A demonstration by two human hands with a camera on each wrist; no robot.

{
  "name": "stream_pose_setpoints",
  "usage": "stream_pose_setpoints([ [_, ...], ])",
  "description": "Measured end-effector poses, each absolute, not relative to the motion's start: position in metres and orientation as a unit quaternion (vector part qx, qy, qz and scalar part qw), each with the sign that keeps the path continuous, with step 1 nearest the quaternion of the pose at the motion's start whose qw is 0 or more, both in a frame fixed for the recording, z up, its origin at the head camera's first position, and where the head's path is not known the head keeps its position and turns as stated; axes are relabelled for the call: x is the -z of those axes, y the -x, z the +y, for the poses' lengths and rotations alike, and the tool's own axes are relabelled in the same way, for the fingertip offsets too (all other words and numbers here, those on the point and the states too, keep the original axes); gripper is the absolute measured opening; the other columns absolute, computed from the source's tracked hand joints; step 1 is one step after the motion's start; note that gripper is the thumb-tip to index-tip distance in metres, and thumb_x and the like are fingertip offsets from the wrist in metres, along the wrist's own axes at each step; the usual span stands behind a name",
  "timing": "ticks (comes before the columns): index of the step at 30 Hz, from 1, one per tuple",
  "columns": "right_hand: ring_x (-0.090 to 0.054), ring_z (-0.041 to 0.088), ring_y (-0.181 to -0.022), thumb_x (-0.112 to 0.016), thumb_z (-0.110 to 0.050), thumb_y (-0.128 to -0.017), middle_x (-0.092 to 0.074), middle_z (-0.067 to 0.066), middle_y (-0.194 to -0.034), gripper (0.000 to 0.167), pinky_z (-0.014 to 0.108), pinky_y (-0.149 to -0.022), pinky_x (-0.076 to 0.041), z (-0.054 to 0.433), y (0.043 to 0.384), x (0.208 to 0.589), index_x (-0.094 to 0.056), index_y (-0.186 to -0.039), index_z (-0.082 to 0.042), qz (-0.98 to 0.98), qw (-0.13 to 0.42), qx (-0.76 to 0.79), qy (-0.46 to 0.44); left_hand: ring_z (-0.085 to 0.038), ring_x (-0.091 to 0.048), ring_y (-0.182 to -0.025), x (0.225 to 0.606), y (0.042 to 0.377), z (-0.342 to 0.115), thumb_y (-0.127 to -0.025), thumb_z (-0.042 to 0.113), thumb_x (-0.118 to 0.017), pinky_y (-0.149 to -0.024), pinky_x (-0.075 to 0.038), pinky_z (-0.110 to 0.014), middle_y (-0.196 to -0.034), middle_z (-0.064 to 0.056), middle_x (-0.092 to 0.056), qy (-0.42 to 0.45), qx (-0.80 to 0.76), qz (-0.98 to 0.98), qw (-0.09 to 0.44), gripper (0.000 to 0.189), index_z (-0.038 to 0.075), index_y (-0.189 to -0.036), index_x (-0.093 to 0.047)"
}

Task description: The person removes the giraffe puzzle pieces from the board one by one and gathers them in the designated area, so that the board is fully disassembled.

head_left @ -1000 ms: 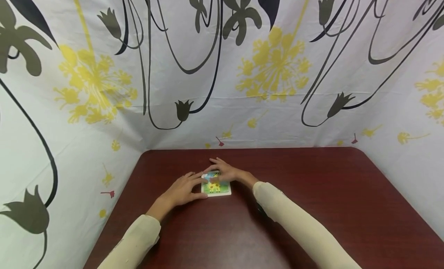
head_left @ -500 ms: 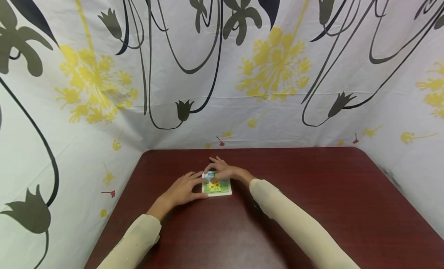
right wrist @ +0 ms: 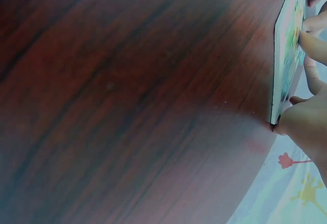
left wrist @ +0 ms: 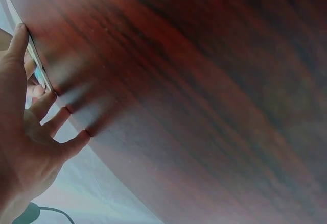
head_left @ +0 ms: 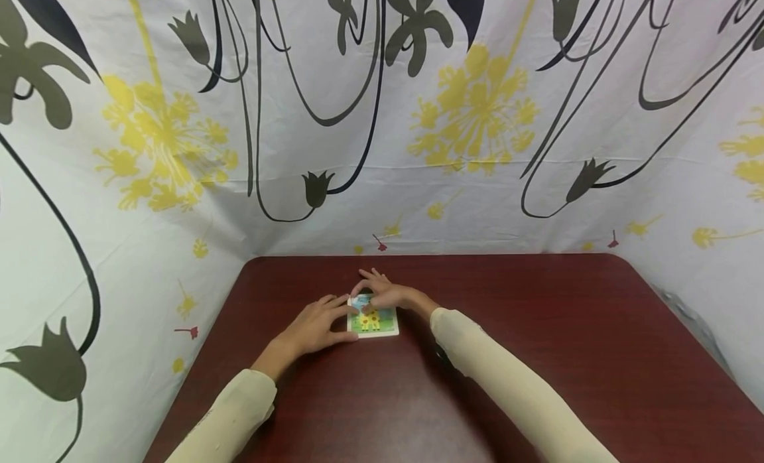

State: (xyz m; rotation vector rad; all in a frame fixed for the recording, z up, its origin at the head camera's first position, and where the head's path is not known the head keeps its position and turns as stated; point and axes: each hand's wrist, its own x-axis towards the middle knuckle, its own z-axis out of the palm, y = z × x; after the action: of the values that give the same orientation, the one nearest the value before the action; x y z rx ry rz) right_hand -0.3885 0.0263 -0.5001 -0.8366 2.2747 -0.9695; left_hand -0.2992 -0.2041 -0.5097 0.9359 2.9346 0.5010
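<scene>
A small square picture board (head_left: 382, 327) with a white border and yellow giraffes on green and blue lies flat on the table. My left hand (head_left: 313, 325) rests at its left side, fingers spread, the thumb at the near left corner. In the left wrist view, several fingertips (left wrist: 65, 110) touch the tabletop beside the board's edge. My right hand (head_left: 384, 295) arches over the far part of the board, index finger bent, thumb on the picture. Whether those two fingers pinch a piece, I cannot tell. The right wrist view shows the board (right wrist: 287, 45) edge-on, with fingers against its face.
The dark red wooden table (head_left: 507, 330) has rounded far corners. A white cloth (head_left: 465, 211) printed with yellow flowers and grey tulips hangs behind it and along both sides. Light sleeves (head_left: 501, 370) cover both forearms.
The right forearm has shifted slightly left and the right index finger has bent more over the board. My left hand and the board have hardly moved.
</scene>
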Motion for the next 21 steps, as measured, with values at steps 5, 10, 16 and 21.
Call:
stream_pose_setpoints([
  [5,0.018,0.036,-0.158,-0.073,-0.009,-0.095,-0.005,0.012,-0.174,0.033,0.065,-0.122,0.006,0.0275,0.3870,0.5012,-0.067,-0.127,-0.016,0.834,0.243,0.383,0.313,-0.043,-0.041,-0.144,0.5074,0.2978,-0.2041,-0.094,0.057,-0.071,-0.106,-0.039,-0.070,-0.161,-0.012,-0.043,-0.298,-0.156,0.942,0.010,0.059,0.026,-0.143,-0.064],
  [10,0.000,0.039,-0.159,-0.075,-0.010,-0.095,-0.020,0.013,-0.170,0.032,0.067,-0.121,-0.016,0.0279,0.3881,0.5048,-0.069,-0.127,-0.015,0.838,0.212,0.380,0.329,-0.042,-0.041,-0.145,0.5076,0.2984,-0.2047,-0.094,0.059,-0.070,-0.106,-0.040,-0.070,-0.162,-0.010,-0.042,-0.297,-0.151,0.943,0.011,0.060,0.027,-0.144,-0.063],
  [16,-0.039,0.034,-0.143,-0.078,-0.009,-0.094,-0.050,0.013,-0.149,0.034,0.059,-0.116,-0.033,0.0272,0.3876,0.5074,-0.071,-0.127,-0.011,0.836,0.163,0.369,0.371,-0.040,-0.042,-0.144,0.5085,0.2977,-0.2053,-0.094,0.058,-0.070,-0.106,-0.040,-0.069,-0.163,-0.010,-0.041,-0.299,-0.153,0.942,0.010,0.059,0.026,-0.143,-0.064],
  [21,-0.058,0.026,-0.129,-0.074,-0.004,-0.095,-0.064,0.007,-0.135,0.035,0.044,-0.107,-0.049,0.0278,0.3845,0.5087,-0.070,-0.130,-0.008,0.818,0.167,0.399,0.378,-0.040,-0.042,-0.144,0.5094,0.2971,-0.2043,-0.095,0.056,-0.070,-0.106,-0.041,-0.069,-0.163,-0.012,-0.040,-0.305,-0.155,0.940,0.008,0.058,0.025,-0.144,-0.064],
])
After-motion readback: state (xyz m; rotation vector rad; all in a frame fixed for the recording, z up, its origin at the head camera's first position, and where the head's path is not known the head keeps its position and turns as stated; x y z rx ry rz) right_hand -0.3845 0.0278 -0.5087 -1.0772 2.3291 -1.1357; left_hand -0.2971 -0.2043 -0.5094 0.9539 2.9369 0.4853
